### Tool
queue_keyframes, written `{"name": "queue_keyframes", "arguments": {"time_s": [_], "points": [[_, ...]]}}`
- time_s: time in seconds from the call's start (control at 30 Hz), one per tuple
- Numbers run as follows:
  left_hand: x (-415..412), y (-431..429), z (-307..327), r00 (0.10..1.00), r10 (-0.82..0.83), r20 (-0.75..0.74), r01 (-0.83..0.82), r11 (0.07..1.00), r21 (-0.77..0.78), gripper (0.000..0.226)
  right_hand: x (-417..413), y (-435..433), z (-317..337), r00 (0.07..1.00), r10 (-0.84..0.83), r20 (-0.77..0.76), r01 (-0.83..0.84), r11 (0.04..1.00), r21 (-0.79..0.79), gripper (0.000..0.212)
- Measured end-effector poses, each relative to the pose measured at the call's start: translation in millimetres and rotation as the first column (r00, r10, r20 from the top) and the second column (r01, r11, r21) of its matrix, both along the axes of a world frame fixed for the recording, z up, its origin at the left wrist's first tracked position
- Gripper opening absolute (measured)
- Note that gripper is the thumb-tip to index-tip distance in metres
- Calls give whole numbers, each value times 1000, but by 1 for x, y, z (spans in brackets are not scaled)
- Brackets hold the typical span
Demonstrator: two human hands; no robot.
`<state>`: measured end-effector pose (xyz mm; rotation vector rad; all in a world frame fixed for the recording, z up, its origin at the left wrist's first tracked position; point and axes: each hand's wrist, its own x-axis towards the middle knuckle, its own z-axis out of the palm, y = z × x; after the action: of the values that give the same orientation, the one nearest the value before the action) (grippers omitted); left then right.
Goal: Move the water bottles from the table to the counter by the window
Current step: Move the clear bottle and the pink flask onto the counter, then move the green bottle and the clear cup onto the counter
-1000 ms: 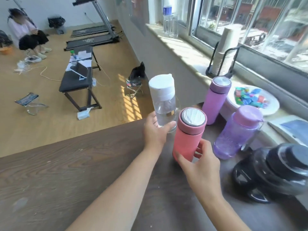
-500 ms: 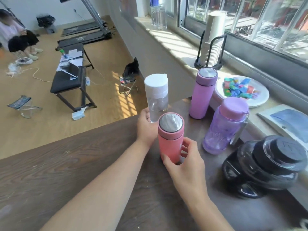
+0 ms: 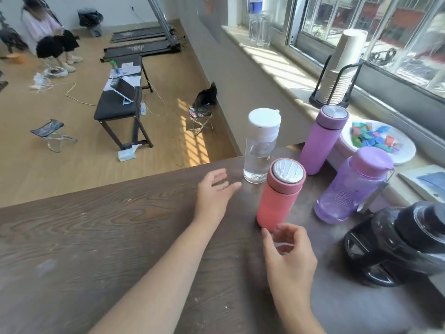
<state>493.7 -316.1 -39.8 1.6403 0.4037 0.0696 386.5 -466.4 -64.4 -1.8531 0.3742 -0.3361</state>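
Observation:
Several bottles stand upright at the far right of the dark wooden table (image 3: pixel 101 237). A clear bottle with a white cap (image 3: pixel 261 145) is at the table's far edge. A pink flask with a steel lid (image 3: pixel 279 194) stands just in front of it. Further right are a lilac flask (image 3: pixel 322 141) and a translucent purple bottle (image 3: pixel 351 186). My left hand (image 3: pixel 214 196) hovers open just left of the clear bottle, apart from it. My right hand (image 3: pixel 289 259) is open just below the pink flask, holding nothing.
A large black jug (image 3: pixel 404 242) lies at the table's right edge. The window counter (image 3: pixel 272 63) carries a stack of paper cups in a black holder (image 3: pixel 339 68), a white plate of coloured bits (image 3: pixel 378 141), a book (image 3: pixel 426 182) and a far bottle (image 3: pixel 255 15). A person sits across the room.
Both hands have let go: the left released the clear bottle, the right released the pink flask. Both bottles now stand on the table and the hands have drawn back.

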Motion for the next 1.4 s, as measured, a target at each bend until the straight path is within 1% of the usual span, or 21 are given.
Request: {"name": "queue_keyframes", "arguments": {"time_s": [0.07, 0.13, 0.23, 0.33, 0.43, 0.53, 0.6, 0.73, 0.8, 0.87, 0.93, 0.97, 1.03, 1.1, 1.13, 1.17, 1.2, 1.23, 1.33, 1.4], "points": [[-28, 29, 4, 998, 46, 35, -48, 997, 54, 46, -4, 18, 6, 996, 89, 27, -89, 996, -8, 28], [-62, 61, 10, 994, 95, 56, -100, 991, 92, 37, -8, 44, 14, 978, 207, 28, -207, 978, -17, 29], [-121, 115, 18, 974, 217, 59, -222, 971, 92, 32, -17, 97, 27, 928, 373, 6, -373, 927, -29, 31], [-182, 172, 19, 933, 358, 36, -359, 927, 103, 33, -32, 160, 39, 844, 536, -4, -536, 844, -10, 29], [-245, 227, 19, 867, 497, 32, -497, 860, 117, 35, -55, 228, 48, 726, 688, 6, -688, 726, -19, 27], [-305, 279, 16, 775, 631, 31, -630, 768, 116, 35, -83, 297, 51, 583, 812, 3, -812, 583, -32, 27], [-342, 309, 13, 711, 702, 32, -700, 704, 117, 34, -106, 341, 51, 489, 872, 5, -870, 488, -66, 28], [-414, 350, 6, 600, 800, 5, -795, 595, 118, 32, -157, 420, 43, 292, 955, -42, -951, 285, -121, 34], [-448, 361, -1, 535, 845, -14, -836, 531, 135, 28, -183, 454, 37, 200, 975, -95, -974, 187, -129, 44], [-480, 367, -8, 435, 900, -27, -886, 434, 166, 20, -207, 484, 32, 129, 981, -143, -987, 113, -118, 60], [-506, 370, -15, 298, 954, -34, -927, 298, 227, 13, -225, 514, 26, 109, 982, -154, -990, 92, -111, 77], [-516, 371, -19, 222, 974, -32, -937, 223, 270, 16, -232, 528, 22, 110, 982, -154, -990, 95, -103, 84], [-531, 374, -26, 97, 995, -30, -935, 101, 339, 31, -243, 555, 17, 124, 979, -160, -991, 112, -79, 97], [-539, 379, -33, 20, 1000, -20, -931, 25, 363, 49, -250, 574, 14, 140, 978, -154, -990, 136, -39, 101], [-542, 384, -38, 12, 1000, -2, -934, 12, 358, 61, -251, 582, 14, 148, 978, -145, -989, 148, -14, 101], [-544, 388, -42, 27, 999, 22, -935, 17, 355, 73, -253, 589, 12, 160, 978, -134, -987, 162, 7, 98], [-545, 392, -44, 54, 998, 43, -936, 35, 351, 81, -254, 594, 11, 176, 976, -126, -984, 179, 15, 96], [-545, 395, -44, 86, 994, 64, -938, 59, 340, 83, -255, 599, 9, 193, 974, -119, -980, 196, 16, 94], [-543, 402, -44, 167, 975, 149, -940, 111, 322, 70, -255, 610, 4, 234, 967, -98, -972, 233, -14, 93], [-541, 408, -43, 199, 963, 185, -940, 133, 315, 67, -256, 614, 2, 251, 963, -94, -967, 247, -55, 89]]}}
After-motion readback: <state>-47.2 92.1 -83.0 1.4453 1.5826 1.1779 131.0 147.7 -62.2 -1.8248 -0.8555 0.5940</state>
